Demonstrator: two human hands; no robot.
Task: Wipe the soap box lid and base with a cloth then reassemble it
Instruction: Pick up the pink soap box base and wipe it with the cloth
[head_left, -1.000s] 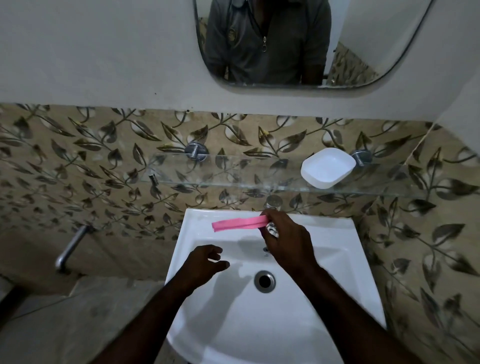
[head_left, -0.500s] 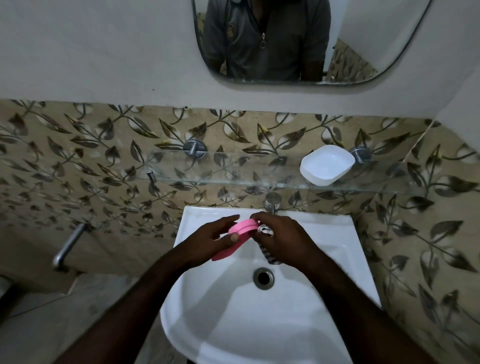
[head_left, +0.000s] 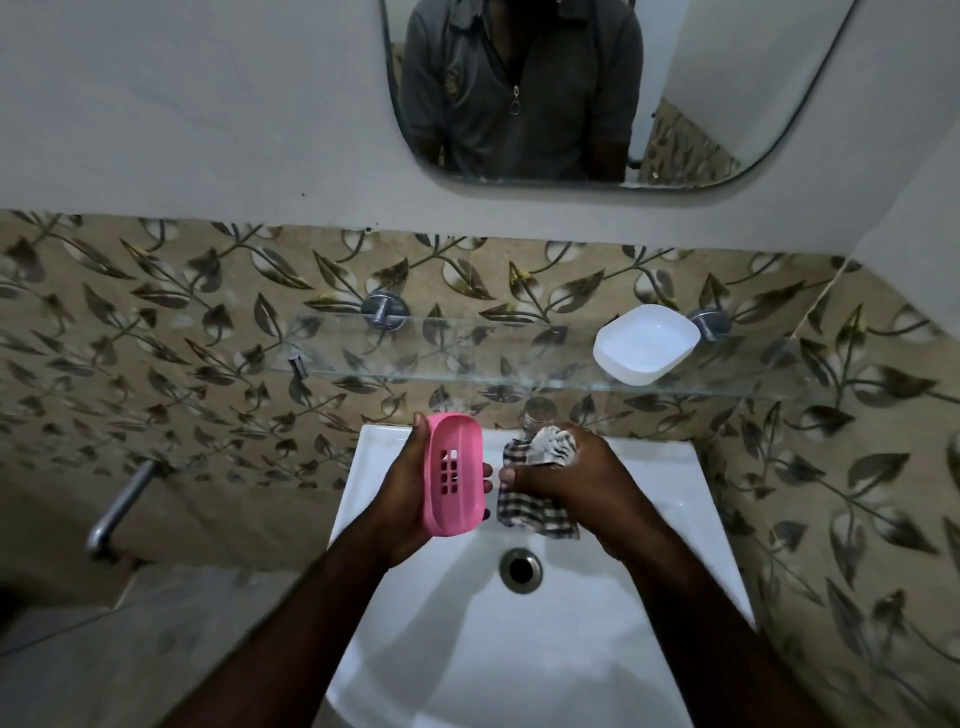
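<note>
My left hand (head_left: 410, 499) holds a pink soap box part (head_left: 453, 473) upright over the back of the sink; it has a grid of small drain holes and faces me. Just to its right, my right hand (head_left: 576, 478) is closed around a bunched checked cloth (head_left: 535, 506), whose loose end hangs below the fist. Cloth and pink part are close but apart. The white soap box part (head_left: 647, 344), a shallow open dish, sits on the glass shelf (head_left: 467, 374) at the right.
A white sink (head_left: 519, 675) with a metal drain (head_left: 520, 570) lies below my hands. The tap (head_left: 537, 415) is mostly hidden behind my right hand. A mirror (head_left: 675, 104) hangs above, a metal pipe (head_left: 122, 509) sticks out at left, and a tiled wall closes the right.
The pink part passed from my right hand to my left, which turned it upright with its holes facing me. My right hand drew back to the right, keeping the cloth.
</note>
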